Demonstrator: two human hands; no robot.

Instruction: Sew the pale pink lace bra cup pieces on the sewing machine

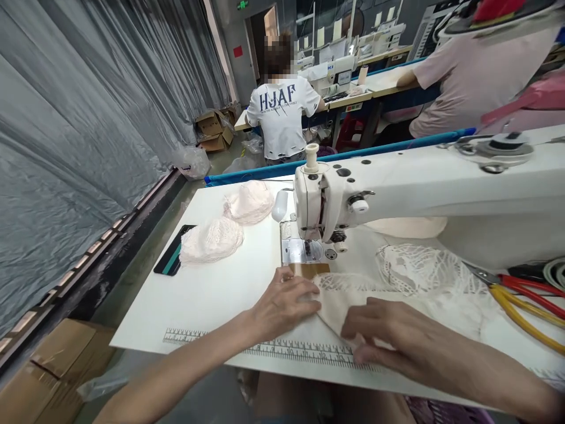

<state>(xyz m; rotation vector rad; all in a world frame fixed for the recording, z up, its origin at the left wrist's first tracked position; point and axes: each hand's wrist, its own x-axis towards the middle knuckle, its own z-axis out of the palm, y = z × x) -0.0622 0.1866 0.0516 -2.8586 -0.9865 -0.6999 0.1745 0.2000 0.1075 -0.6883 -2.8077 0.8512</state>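
My left hand rests on the white table, fingers bent together and pinching the left edge of a cream fabric piece with lace trim. My right hand lies over the same fabric near the printed ruler, fingers pressed down on its front edge. The fabric sits just in front of the needle plate of a white sewing machine.
Two stacks of pale lace cups lie at the table's left, beside a black and teal tool. Red and yellow handled scissors lie at right. Two other people work at benches behind. Cardboard boxes stand lower left.
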